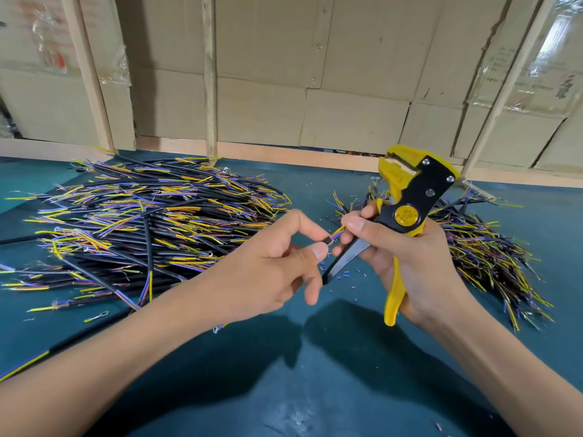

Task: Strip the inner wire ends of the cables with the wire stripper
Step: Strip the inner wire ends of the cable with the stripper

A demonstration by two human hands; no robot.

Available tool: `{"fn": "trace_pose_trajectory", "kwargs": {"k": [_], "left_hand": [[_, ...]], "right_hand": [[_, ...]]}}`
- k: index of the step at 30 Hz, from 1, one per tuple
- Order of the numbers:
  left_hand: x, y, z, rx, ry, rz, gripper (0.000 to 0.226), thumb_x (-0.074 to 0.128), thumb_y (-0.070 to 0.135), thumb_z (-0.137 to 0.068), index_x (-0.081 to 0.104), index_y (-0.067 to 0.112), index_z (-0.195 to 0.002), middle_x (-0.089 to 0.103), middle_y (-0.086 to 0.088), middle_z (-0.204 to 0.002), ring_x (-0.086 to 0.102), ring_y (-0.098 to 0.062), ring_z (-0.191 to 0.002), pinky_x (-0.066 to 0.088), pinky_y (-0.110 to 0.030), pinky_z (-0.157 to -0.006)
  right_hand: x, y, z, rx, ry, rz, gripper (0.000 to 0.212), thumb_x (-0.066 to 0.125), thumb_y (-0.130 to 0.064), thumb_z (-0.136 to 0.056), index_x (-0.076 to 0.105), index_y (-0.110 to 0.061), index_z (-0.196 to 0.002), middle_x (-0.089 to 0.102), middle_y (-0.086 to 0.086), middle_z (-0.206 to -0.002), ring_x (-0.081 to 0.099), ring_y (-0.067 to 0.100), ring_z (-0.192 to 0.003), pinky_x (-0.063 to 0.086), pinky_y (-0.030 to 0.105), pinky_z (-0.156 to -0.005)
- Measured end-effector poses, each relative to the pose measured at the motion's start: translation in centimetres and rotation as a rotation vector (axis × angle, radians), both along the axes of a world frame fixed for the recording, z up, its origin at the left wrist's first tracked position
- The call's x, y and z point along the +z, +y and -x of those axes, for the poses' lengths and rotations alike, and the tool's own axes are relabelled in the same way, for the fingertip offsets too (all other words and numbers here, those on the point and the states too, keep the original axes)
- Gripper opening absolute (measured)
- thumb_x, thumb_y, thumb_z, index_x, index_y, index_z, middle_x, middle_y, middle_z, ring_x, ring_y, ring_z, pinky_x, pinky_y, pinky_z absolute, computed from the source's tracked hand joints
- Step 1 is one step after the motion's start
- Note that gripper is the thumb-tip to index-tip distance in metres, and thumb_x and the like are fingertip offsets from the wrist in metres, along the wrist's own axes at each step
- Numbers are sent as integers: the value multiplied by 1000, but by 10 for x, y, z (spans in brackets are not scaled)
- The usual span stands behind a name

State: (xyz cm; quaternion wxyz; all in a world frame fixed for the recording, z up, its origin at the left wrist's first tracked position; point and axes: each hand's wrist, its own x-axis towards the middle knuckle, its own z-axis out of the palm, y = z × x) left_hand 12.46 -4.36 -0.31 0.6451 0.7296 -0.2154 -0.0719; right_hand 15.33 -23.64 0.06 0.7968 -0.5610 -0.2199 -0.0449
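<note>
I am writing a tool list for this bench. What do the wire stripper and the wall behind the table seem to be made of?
Wire stripper: handles and head look like glossy yellow plastic; the black side plates look like painted metal, judging by the silver rivets. Wall: matte brown cardboard sheets, with creases and torn edges, held between pale bare wooden posts.

Head cam, just the one view

Sits up on the person's head, pointing forward and down over the teal table [347, 373], pretty close to it, wide-angle, with the cardboard wall [268, 74] filling the back.
</note>
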Motion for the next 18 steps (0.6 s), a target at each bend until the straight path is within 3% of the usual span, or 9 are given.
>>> {"fn": "trace_pose_trajectory", "kwargs": {"k": [11,18], "left_hand": [[-1,4,0,-91,-15,219,19,58,22,-98,59,4,-102,67,-13,-75,28,-13,-43,21,-16,-43],[2,8,-1,-83,-28,365,22,55,20,-96,69,9,-108,61,-5,-74,28,-7,-46,24,-16,-44]], "right_hand": [[0,-1,-3,137,90,-57,20,78,-2,-72,66,-2,-88,59,20,-74,64,32,-67,59,42,-67],[0,2,1,187,91,-78,19,76,0,-72,66,-6,-86,62,15,-73,63,28,-64,59,43,-66]]}}
